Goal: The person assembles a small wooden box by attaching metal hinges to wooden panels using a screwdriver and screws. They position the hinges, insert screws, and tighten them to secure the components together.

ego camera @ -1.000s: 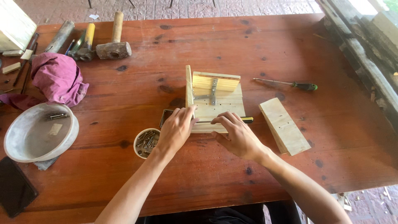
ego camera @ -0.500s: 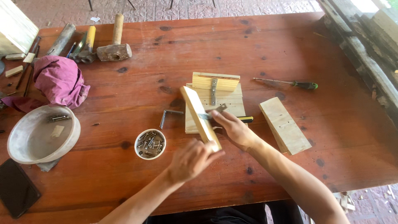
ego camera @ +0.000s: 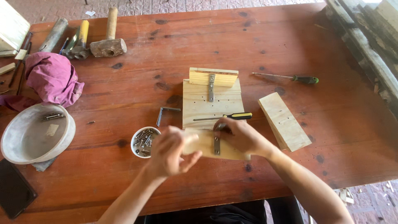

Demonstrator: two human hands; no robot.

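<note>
Nearest the camera, at the front edge of the reddish-brown wooden table, both bare hands hold a small pale wooden board with a metal bracket screwed to it. The left hand is blurred; its fingers curl around the board's left end with the thumb on top. The right hand lies over the board's right part, fingers pressed together and bent down onto it beside the bracket. The board lies flat, low over the table; whether it touches the tabletop I cannot tell.

Just left of the left hand stands a small white round cup full of metal screws. Further left sits a wide, shallow grey bowl holding a few screws, and a black flat device lies at the near left corner.

Just beyond the hands lies a larger pale wooden assembly with an upright block and a metal strap; a yellow-and-black-handled screwdriver rests across its near edge. A loose L-shaped metal bracket lies to its left, a separate pale plank to its right.

Further off lie a green-handled screwdriver, a crumpled pink cloth, and, near the far left edge, a wooden-handled mallet among other tools.
</note>
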